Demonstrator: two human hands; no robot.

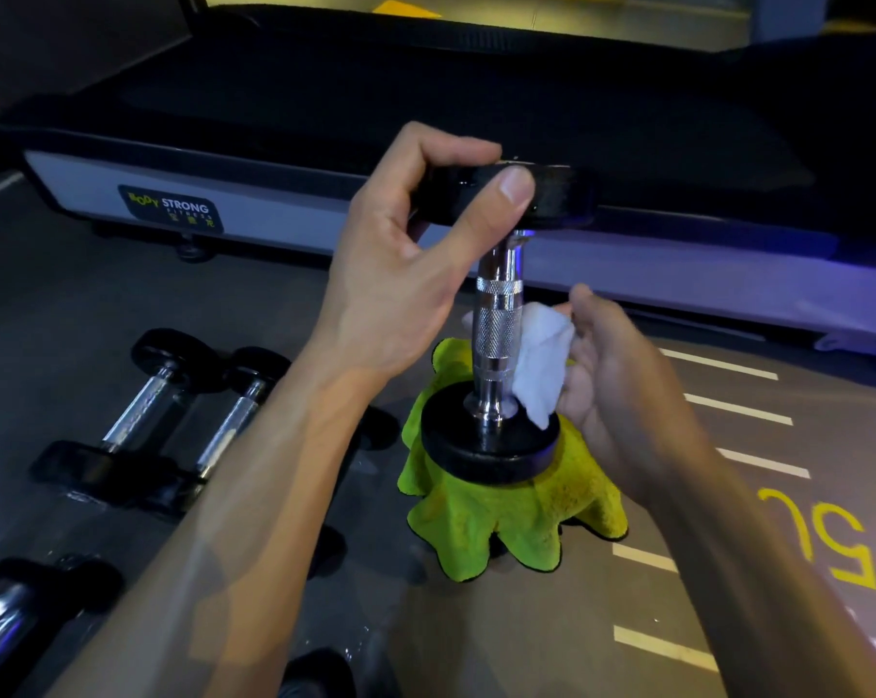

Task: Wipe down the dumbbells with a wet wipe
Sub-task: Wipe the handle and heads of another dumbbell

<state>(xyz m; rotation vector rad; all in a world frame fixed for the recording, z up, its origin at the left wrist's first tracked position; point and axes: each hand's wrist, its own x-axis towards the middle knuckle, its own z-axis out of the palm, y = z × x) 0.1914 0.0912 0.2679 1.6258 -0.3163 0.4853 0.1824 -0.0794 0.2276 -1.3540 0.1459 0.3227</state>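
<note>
A dumbbell (496,335) with a chrome knurled handle and black end weights stands upright, its lower weight resting on a green cloth (506,516). My left hand (416,254) grips the upper black weight between thumb and fingers. To the right of the handle, my right hand (622,395) holds a white wet wipe (544,365) against the lower part of the chrome handle.
Two more dumbbells (174,410) lie side by side on the grey floor at the left, another dumbbell (13,617) at the bottom left. A treadmill deck (426,118) runs across the back. White stripes and a yellow number (828,541) mark the floor at the right.
</note>
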